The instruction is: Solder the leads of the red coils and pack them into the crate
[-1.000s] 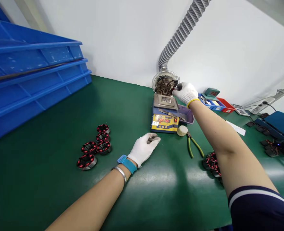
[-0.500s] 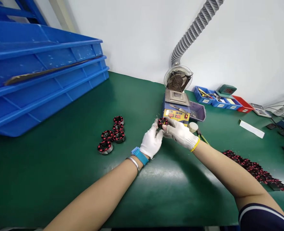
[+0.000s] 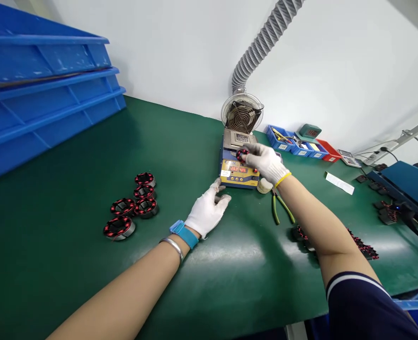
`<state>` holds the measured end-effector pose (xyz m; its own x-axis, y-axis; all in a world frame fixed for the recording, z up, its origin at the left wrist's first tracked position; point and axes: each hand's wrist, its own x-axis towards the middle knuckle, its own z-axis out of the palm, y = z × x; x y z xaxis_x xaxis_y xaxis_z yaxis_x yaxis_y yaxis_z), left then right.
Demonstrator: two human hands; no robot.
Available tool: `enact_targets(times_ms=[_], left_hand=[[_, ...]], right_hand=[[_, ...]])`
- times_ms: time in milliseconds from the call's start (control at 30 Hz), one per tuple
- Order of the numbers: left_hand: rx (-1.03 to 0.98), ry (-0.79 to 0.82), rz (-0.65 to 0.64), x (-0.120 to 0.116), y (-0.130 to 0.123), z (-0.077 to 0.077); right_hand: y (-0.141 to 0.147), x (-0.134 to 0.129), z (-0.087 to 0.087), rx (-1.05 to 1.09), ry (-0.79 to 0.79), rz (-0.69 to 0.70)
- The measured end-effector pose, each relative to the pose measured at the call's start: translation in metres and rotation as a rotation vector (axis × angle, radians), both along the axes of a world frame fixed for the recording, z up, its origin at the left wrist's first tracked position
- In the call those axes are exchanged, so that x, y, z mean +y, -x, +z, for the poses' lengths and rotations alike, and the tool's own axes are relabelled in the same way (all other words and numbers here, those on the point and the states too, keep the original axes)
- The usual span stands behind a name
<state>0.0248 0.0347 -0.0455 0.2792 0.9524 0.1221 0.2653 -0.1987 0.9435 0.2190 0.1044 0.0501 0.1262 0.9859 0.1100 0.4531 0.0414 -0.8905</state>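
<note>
the left hand, low over the table, reaches forward with thumb and fingers parted; whether its fingertips touch the lower corner of the machine is hard to tell. beyond, the right hand, arm outstretched, pinches a red-and-black ring at the machine's upper front. half a second ago both hands held that ring, lower down.

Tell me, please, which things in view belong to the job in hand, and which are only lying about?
Probably in use:
Red-black ring-shaped coil in the white-gloved right hand
Blue-yellow metal box with red digits
Five similar coils at left

Probably lying about:
Green-handled pliers, untouched
Long white paper strip
Red plastic bin
</note>
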Motion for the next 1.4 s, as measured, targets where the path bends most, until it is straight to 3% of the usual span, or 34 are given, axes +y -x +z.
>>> enact_targets(times_ms=[100,233,567,1267,1400], left_hand=[[0.05,0.015,-0.002,0.0,0.0,0.001],[0.061,0.003,-0.005,0.0,0.001,0.0],[0.055,-0.003,-0.005,0.002,0.0,-0.003],[0.087,0.024,-0.005,0.001,-0.001,0.002],[0.081,0.022,-0.004,0.001,-0.001,0.001]], right_hand=[[-0.02,0.032,0.017,-0.254,-0.152,-0.103],[-0.033,0.062,0.027,-0.481,-0.212,-0.234],[-0.031,0.087,0.016,-0.817,-0.221,-0.251],[-0.028,0.085,0.015,-0.836,-0.222,-0.236],[-0.032,0.081,0.023,-0.759,-0.273,-0.267]])
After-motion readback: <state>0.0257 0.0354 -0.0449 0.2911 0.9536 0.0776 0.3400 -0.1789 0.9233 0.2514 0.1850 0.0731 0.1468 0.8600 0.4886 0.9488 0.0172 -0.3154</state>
